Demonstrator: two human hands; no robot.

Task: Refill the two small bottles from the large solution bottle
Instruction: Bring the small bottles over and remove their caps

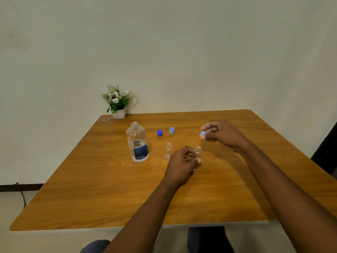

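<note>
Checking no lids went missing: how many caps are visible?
3: dark blue cap and light blue cap standing on the table, a third cap pinched in the right hand.

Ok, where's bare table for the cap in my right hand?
Bare wood: right of the right hand toward the table's right edge, and the near left corner. Crowded: large bottle, dark blue cap, pale blue cap, left small bottle, and the right small bottle the left hand holds.
</note>
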